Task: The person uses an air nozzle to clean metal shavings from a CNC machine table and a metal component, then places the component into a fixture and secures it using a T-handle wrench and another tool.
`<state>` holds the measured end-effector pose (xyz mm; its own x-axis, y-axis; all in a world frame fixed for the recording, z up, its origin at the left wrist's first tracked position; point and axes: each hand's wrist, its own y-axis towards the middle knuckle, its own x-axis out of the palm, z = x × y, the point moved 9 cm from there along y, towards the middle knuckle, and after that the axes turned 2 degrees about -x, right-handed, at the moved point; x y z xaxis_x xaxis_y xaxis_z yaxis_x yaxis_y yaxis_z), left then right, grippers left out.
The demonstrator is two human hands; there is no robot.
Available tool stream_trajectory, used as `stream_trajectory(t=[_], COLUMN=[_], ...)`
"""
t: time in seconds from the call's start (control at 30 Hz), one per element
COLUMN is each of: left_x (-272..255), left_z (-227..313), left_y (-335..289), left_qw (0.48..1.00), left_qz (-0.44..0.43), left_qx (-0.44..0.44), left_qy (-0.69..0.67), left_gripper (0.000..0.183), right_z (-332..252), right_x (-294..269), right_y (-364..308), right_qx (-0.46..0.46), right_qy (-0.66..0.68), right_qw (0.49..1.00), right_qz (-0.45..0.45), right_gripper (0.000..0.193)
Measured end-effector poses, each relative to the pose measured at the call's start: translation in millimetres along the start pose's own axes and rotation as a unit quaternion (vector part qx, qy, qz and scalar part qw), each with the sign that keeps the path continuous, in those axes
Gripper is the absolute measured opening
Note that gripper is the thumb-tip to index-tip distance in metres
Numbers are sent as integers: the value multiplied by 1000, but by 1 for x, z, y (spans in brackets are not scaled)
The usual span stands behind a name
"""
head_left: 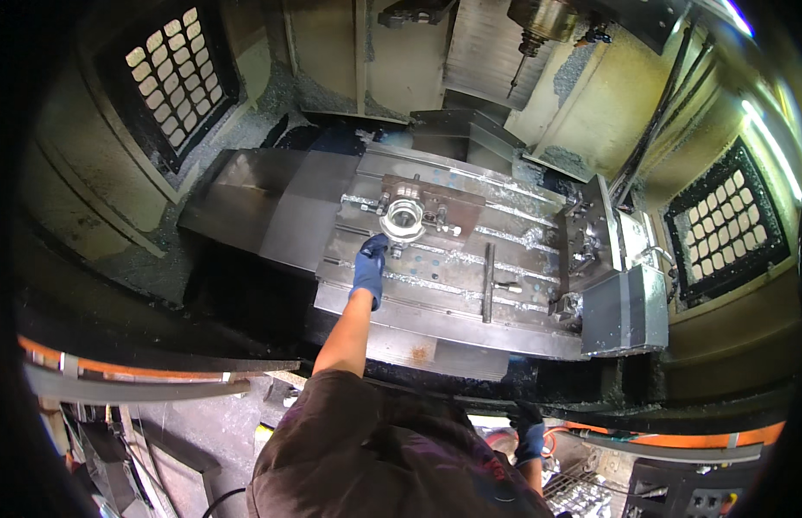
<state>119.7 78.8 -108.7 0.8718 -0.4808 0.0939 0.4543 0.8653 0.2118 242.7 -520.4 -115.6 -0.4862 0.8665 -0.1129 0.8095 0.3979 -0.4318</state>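
My left hand (pixel 369 266), in a blue glove, reaches over the machine table. Its fingers are bent together at the near left rim of a shiny ring-shaped metal part (pixel 403 221), and they hide part of that edge. The part sits on a brown fixture plate (pixel 460 210) with bolts and clamps around it. My right hand (pixel 528 433), also gloved in blue, is low beside my body, near the machine's front sill. Its fingers are dark and hard to make out.
The slotted table (pixel 453 281) carries metal chips and a T-handled bar (pixel 488 283). A spindle (pixel 539 22) with a thin tool (pixel 516 76) hangs beyond it. At the right stand a bolted upright fixture (pixel 586 231) and a grey box-shaped housing (pixel 625 311).
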Motion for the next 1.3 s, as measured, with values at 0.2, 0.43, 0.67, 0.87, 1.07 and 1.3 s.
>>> stream_trajectory(t=[0.2,0.43,0.67,0.87,1.07,1.3], left_x=[14,23,31,39,58,73], left_z=[7,-6,-33,-27,11,-18], left_y=[-7,-26,-30,-25,-37,-36], left_qw=[987,901,829,841,720,617], left_qz=[43,16,13,-30,96,56], left_qx=[-53,-225,-321,-215,-314,-342], left_qy=[-143,-370,-458,-495,-612,-706], left_gripper=[47,46,47,44,34,29], right_z=[3,-3,2,-16,4,17], right_x=[58,61,60,75,60,63], right_y=[-50,-83,-74,-82,-89,-64], right_qx=[-83,-43,-144,-141,-133,-104], right_qy=[-140,-83,-102,-222,-64,-126], right_qw=[985,996,984,964,986,979], right_qz=[-57,5,-9,-42,-71,-123], right_gripper=[26,40,29,28,32,31])
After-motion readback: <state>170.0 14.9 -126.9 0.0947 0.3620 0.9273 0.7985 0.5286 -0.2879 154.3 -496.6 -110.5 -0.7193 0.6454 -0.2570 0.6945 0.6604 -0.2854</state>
